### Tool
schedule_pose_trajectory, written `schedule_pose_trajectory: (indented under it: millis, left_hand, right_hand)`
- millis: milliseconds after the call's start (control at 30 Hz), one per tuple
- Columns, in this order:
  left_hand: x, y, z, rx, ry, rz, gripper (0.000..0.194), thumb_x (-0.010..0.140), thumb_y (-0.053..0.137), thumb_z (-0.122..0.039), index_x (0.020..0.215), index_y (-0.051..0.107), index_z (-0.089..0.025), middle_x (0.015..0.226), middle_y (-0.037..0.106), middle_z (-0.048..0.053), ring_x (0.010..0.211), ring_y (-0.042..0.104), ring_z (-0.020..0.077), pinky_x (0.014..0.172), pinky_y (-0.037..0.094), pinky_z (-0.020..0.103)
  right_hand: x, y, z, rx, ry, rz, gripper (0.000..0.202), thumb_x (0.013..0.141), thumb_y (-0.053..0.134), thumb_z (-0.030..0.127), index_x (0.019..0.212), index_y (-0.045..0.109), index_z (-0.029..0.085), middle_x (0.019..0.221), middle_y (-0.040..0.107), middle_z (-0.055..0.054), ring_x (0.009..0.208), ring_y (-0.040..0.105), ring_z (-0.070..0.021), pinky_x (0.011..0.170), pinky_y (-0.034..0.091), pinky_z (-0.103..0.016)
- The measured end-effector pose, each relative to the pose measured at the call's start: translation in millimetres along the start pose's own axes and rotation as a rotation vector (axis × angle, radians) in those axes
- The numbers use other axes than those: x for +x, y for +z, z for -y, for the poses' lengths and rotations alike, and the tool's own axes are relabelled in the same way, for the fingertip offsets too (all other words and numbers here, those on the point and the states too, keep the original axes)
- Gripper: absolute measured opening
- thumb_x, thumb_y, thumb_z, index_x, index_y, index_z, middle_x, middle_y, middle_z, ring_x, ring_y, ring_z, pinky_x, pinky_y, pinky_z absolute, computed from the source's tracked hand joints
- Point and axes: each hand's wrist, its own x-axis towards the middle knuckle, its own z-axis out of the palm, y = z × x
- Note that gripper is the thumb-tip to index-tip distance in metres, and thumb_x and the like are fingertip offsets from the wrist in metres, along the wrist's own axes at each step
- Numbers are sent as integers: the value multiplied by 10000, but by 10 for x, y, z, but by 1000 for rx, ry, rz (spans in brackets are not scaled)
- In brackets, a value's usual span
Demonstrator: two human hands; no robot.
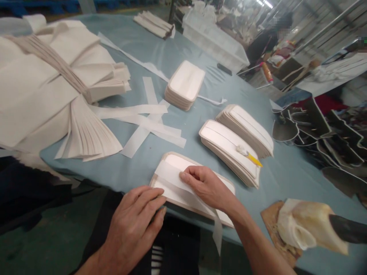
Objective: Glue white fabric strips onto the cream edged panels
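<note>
In front of me, at the near edge of the table, lies a flat white panel (179, 193) with rounded corners and a beige border. A translucent white strip (169, 173) runs lengthwise over it, its far end hanging off the near edge. My right hand (208, 187) presses on the panel, thumb and fingers pinched together on the strip. At the panel's left end my left hand (133, 225) rests with fingers stretched out, fingertips on the border. More loose strips (155, 128) lie crossed beyond the panel.
Stacks of similar panels (185, 84) stand behind, with two more (229, 149) (249, 126) at right; a yellow-tipped object (254, 159) sits on one. Bundled cream fabric pieces (48, 84) fill the left. A crusted cream container (304, 225) with a dark handle stands right. A white crate (215, 42) is behind.
</note>
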Motion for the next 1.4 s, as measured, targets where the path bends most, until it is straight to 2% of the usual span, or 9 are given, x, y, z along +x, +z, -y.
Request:
schedule_pose_trajectory:
  millis: [167, 500, 733, 1033, 1400]
  left_hand:
    - [-7, 12, 53, -16, -11, 5, 184, 998, 634, -59, 1121, 690, -185, 1125, 785, 62, 1093, 667, 207, 1033, 531, 363]
    - [-10, 21, 134, -19, -13, 31, 208, 974, 669, -58, 1147, 686, -174, 1143, 786, 76, 1104, 666, 225, 1037, 536, 402]
    - [21, 9, 190, 16, -1, 44, 234, 974, 670, -55, 1183, 669, -162, 1176, 774, 99, 1105, 661, 236, 1037, 546, 420]
    - [82, 34, 332, 59, -7, 59, 218, 992, 658, -82, 1191, 650, -172, 1200, 745, 112, 1104, 668, 240, 1035, 559, 427]
    - [46, 97, 328, 57, -40, 79, 204, 982, 662, -100, 1168, 670, -186, 1206, 760, 109, 1092, 701, 256, 1019, 572, 444]
  right_hand:
    - [8, -80, 42, -186, 67, 9, 437, 1002, 499, 518, 688, 443, 220, 658, 423, 40, 647, 364, -127, 623, 269, -305]
    - [111, -148, 109, -263, 93, 64, 430, 1000, 551, 454, 661, 440, 215, 637, 389, 52, 637, 348, -121, 608, 255, -310]
    - [142, -164, 134, -277, 113, 75, 425, 1014, 572, 423, 663, 466, 209, 637, 411, 52, 644, 361, -122, 620, 252, -312]
    - [57, -148, 189, -329, 90, 23, 366, 1021, 612, 360, 704, 518, 203, 673, 464, 47, 678, 400, -129, 652, 241, -311]
    - [-31, -133, 215, -236, 50, -10, 340, 1013, 605, 414, 746, 584, 204, 692, 511, 33, 685, 440, -135, 640, 255, -298]
